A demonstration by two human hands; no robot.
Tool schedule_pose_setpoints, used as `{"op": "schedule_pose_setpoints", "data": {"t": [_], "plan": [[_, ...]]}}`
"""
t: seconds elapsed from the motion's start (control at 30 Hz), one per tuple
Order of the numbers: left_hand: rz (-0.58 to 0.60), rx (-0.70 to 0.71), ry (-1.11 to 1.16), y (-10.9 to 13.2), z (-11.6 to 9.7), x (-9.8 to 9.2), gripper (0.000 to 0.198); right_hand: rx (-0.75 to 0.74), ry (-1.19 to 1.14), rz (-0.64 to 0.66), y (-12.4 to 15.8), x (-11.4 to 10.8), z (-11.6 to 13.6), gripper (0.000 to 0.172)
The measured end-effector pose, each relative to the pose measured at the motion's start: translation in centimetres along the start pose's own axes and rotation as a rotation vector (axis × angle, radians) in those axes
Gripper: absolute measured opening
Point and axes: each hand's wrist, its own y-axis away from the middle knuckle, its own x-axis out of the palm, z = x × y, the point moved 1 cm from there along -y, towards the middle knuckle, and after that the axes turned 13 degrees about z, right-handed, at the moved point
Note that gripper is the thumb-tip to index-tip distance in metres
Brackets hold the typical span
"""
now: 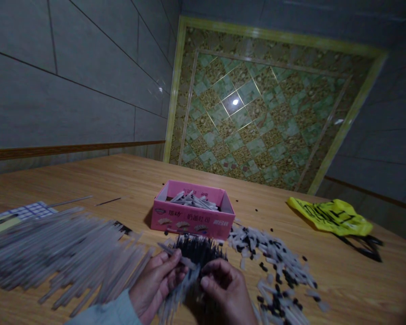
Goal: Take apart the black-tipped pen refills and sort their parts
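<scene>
My left hand [162,275] is closed on a slim translucent tube [186,262], pinched between thumb and fingers and slanting down to the right. Just right of the tube's end is my right hand [225,289], its thumb and fingers drawn together; what they hold, if anything, is too blurred to make out. Behind and between both hands lies a dense bundle of thin dark-tipped sticks [199,248]. Many long, thin greyish tubes [71,253] spread over the table on the left. To the right are scattered short translucent pieces and small black bits [274,253].
A pink open box [192,221] holding pale short sticks stands behind the hands on the wooden table [122,176]. At right lies a yellow plastic bag [331,216] with a black looped thing [362,247] by it. A blue-checked sheet [34,210] is at far left.
</scene>
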Motion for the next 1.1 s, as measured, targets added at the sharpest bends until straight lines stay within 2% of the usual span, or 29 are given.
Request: {"op": "schedule_pose_setpoints", "data": {"t": [0.17,0.43,0.83,1.1], "plan": [[0.009,-0.02,-0.064,0.2,0.2,0.1,0.016,-0.041,0.148,-0.019,0.0,-0.2,0.6,0.025],[0.01,0.0,-0.126,0.3,0.1,0.4,0.022,0.01,0.248,0.004,0.2,-0.5,0.5,0.02],[0.01,0.021,-0.212,0.4,0.2,0.2,0.028,-0.027,0.486,-0.079,0.4,-0.1,1.3,0.01],[0.007,0.026,-0.251,0.1,0.1,0.3,0.034,-0.015,0.31,-0.125,0.4,-0.2,1.0,0.018]]}}
